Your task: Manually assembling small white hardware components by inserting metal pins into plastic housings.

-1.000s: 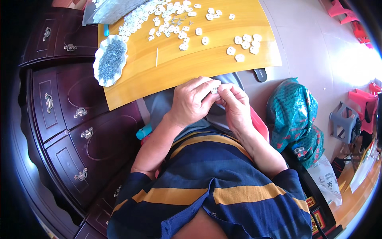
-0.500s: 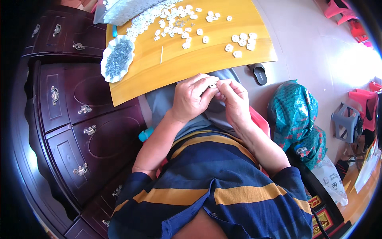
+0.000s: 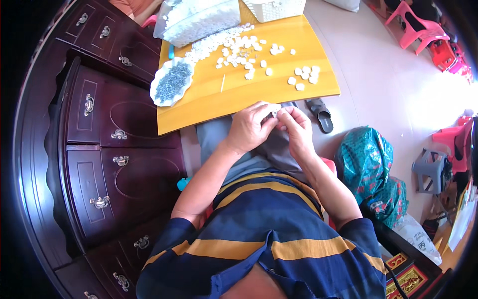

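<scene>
My left hand point(image 3: 249, 128) pinches a small white plastic piece point(image 3: 273, 114) between thumb and forefinger, just off the table's front edge and above my lap. Right beside it, the fingertips of my right hand point(image 3: 298, 132) are pressed together against the piece. Whatever they grip, if anything, is too small to make out. On the yellow wooden table point(image 3: 199, 112) lie many loose white pieces point(image 3: 249, 76) of the same sort, with a separate small group point(image 3: 305, 75) at the right. A white scalloped dish point(image 3: 155, 94) at the left holds thin grey metal pins point(image 3: 173, 82).
A clear bag of white pieces point(image 3: 201, 22) and a white basket point(image 3: 276, 11) stand at the table's far side. A thin pale stick point(image 3: 222, 83) lies near the dish. Dark drawers point(image 3: 124, 129) flank my left; green bags point(image 3: 366, 154) and a black slipper point(image 3: 321, 117) are at right.
The view has shifted, so the table sits lower and more of its far side shows. Both hands stay together at the white piece, which has turned slightly between the fingers.
</scene>
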{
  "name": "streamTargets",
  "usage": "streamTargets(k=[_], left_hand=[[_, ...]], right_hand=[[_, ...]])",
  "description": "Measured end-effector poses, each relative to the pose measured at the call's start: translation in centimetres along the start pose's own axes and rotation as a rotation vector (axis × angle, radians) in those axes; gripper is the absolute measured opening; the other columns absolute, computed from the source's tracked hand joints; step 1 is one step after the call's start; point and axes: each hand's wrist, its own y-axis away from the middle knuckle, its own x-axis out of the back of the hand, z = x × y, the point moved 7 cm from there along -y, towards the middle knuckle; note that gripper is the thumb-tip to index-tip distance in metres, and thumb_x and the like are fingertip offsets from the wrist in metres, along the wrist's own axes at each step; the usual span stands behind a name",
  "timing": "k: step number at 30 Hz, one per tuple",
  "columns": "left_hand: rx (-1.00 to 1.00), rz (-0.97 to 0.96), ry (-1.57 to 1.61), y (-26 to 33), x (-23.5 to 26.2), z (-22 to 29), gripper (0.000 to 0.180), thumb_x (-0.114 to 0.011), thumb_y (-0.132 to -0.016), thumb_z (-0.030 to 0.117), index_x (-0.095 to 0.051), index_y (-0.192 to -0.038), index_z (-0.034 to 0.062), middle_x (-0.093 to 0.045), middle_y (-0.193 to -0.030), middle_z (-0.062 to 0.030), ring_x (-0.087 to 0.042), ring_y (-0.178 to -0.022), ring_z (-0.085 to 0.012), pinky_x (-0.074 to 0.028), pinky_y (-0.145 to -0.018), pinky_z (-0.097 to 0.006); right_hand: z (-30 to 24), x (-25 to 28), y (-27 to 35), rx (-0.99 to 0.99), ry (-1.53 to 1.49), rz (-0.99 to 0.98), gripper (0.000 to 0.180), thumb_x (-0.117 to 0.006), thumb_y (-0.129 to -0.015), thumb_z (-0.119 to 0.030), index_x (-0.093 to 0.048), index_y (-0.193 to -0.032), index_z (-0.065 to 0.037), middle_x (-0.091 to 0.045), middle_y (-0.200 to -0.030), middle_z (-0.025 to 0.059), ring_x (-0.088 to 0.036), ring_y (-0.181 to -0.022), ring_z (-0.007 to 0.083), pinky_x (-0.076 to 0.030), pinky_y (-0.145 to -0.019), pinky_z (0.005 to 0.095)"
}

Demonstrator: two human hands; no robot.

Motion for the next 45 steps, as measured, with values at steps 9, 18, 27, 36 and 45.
streamTargets(k=[9, 18, 27, 36, 45], left_hand=[[0.139, 0.083, -0.286, -2.5, 3.2, -6.5, 0.029, -0.068, -0.091, 0.018, -0.069, -0.118, 0.0092, -0.07, -0.099, -0.0126, -0.069, -0.086, -0.0318, -0.057, -0.075, -0.042], [0.137, 0.107, -0.402, -10.7, 3.9, -11.8, 0.012, -0.069, -0.087, 0.018, -0.077, -0.095, 0.0127, -0.071, -0.098, -0.0093, -0.07, -0.087, -0.0316, -0.057, -0.075, -0.043], [0.005, 0.037, -0.484, -14.3, 2.1, -13.6, 0.011, -0.069, -0.088, 0.021, -0.076, -0.086, 0.013, -0.068, -0.09, -0.007, -0.069, -0.085, -0.0303, -0.056, -0.072, -0.043], [-0.136, -0.158, -0.662, -16.0, 0.3, -13.4, 0.021, -0.052, -0.093, 0.015, -0.067, -0.08, 0.0074, -0.069, -0.087, -0.0139, -0.07, -0.09, -0.0332, -0.057, -0.075, -0.046], [-0.022, 0.044, -0.208, -14.6, 3.5, -11.3, 0.012, -0.06, -0.091, 0.014, -0.063, -0.09, 0.0026, -0.069, -0.085, -0.0183, -0.069, -0.076, -0.0374, -0.055, -0.068, -0.047]], right_hand=[[-4.7, 2.8, -2.1, 0.097, 0.308, 0.071, 0.016, -0.067, -0.101, -0.019, -0.068, -0.097, -0.003, -0.069, -0.086, -0.0009, -0.058, -0.074, 0.005, -0.048, -0.068, 0.0209], [-10.8, 5.3, -4.8, 0.103, 1.064, 0.235, 0.026, -0.073, -0.091, -0.026, -0.073, -0.091, 0.001, -0.068, -0.07, 0.007, -0.063, -0.065, 0.0119, -0.052, -0.062, 0.0306], [-10.8, 5.8, -7.7, 0.08, 1.307, 0.18, 0.03, -0.072, -0.089, -0.029, -0.074, -0.094, 0.001, -0.073, -0.081, 0.0195, -0.073, -0.076, 0.0324, -0.057, -0.071, 0.0398], [-11.0, 5.6, -8.0, 0.131, 1.409, 0.232, 0.028, -0.072, -0.089, -0.028, -0.073, -0.088, -0.001, -0.073, -0.078, 0.0177, -0.073, -0.072, 0.0327, -0.057, -0.069, 0.0408], [-12.6, 5.6, -9.3, 0.34, 1.342, 0.315, 0.024, -0.07, -0.092, -0.025, -0.07, -0.091, -0.002, -0.073, -0.081, 0.0174, -0.072, -0.073, 0.0345, -0.056, -0.068, 0.0406]])
